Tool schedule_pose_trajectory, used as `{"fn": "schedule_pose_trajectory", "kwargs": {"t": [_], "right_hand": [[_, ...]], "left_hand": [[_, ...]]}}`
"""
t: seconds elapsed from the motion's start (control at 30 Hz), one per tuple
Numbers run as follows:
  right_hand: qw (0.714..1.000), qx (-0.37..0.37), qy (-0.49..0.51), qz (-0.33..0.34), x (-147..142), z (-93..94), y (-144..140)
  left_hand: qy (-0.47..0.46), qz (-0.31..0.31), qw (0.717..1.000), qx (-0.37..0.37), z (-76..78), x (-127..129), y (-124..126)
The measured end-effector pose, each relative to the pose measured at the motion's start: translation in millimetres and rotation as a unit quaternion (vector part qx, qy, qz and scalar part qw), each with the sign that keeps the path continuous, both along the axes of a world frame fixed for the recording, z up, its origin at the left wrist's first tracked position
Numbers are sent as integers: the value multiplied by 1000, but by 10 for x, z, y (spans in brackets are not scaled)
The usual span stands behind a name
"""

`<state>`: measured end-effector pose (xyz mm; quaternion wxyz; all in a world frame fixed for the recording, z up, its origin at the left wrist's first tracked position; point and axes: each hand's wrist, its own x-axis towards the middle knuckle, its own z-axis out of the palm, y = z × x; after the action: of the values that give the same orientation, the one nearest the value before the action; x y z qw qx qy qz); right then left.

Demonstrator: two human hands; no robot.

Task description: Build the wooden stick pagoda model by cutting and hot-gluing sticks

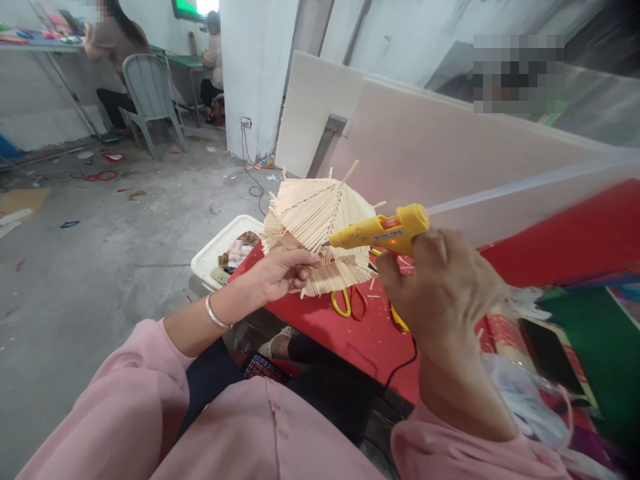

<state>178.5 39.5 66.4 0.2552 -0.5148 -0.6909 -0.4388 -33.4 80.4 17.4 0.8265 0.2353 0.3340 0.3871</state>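
My left hand point(281, 272) grips the lower edge of a model made of thin wooden sticks point(313, 213), shaped like a roof and held up above the red table point(360, 337). My right hand point(440, 287) holds a yellow glue gun point(383, 232) with a clear glue stick point(525, 187) poking out behind it. The gun's nozzle touches the stick model near its right side, just above my left fingers. A lit orange lamp shows on the gun. Its black cord point(403, 367) hangs down over the table edge.
Yellow-handled scissors point(345, 303) lie on the red table under the model. A white tray point(220, 253) with scraps stands at the table's left end. A phone point(550, 357) and plastic bags lie at right. White boards lean behind. Two seated people and a grey chair point(150, 93) are far left.
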Motion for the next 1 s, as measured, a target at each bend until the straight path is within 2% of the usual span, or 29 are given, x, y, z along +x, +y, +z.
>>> {"fn": "schedule_pose_trajectory", "kwargs": {"t": [0.1,0.27,0.57,0.87,1.0], "right_hand": [[1000,5,-5,7,1,4,0],[999,-17,21,-25,14,0,0],[999,45,-22,1,17,-1,29],[998,-21,28,-44,9,17,-2],[999,29,-9,-31,12,19,27]], "left_hand": [[18,-6,1000,-5,-6,-16,7],[22,-10,1000,4,-33,-32,19],[16,-6,1000,4,-78,-43,44],[27,-11,1000,2,-58,-51,41],[29,-20,999,1,-57,-55,40]]}}
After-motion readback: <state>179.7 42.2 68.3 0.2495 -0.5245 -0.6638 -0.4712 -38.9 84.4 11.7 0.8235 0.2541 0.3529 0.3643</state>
